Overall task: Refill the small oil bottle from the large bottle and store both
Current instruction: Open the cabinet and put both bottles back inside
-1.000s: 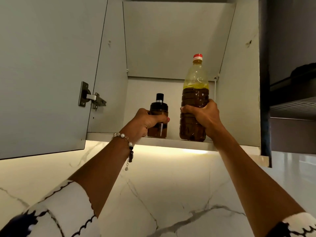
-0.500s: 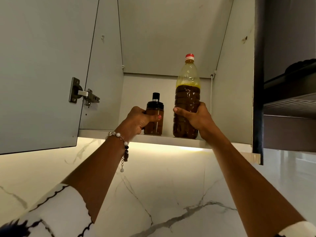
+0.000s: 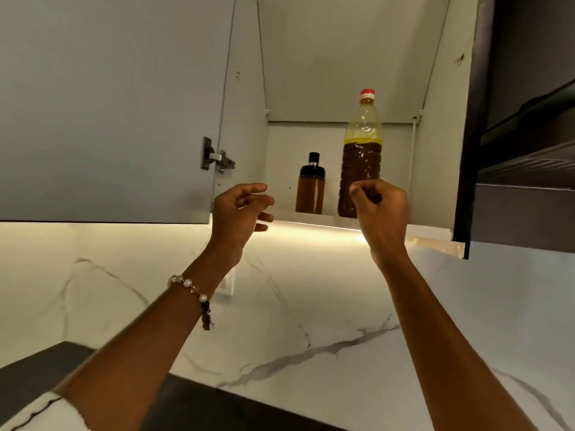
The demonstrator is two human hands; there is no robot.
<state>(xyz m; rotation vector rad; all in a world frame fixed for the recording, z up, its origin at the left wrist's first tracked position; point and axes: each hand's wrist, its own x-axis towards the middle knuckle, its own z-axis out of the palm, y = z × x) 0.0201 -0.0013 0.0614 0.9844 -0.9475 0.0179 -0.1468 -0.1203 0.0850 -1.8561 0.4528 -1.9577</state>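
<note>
From my feed, the lower right part of the large bottle (image 3: 361, 163) is hidden behind the right hand (image 3: 381, 209), so I cannot tell whether the fingers touch the plastic or only pass in front of it; the hand's palm side is turned away from me too. The right hand is raised in front of the cabinet shelf (image 3: 314, 217), fingers curled inward with the thumb tucked near them, and nothing I can make out sits inside that curl. The left hand (image 3: 239, 213) hovers left of the small oil bottle (image 3: 310, 189), clear of it, fingers loosely spread and bent, gripping nothing — a beaded bracelet (image 3: 191, 289) sits on its wrist. Both bottles stand upright on the shelf inside the open cabinet, the small one with its black cap on the left, the large one with its red cap just beside it on the right, a gap between them. The cabinet door (image 3: 109, 104) swings open to the left on its metal hinge (image 3: 216, 158). Below, a lit marble backsplash (image 3: 311, 306) runs down to a dark counter (image 3: 202, 402), which the arms and the frame's bottom edge cut off.
</note>
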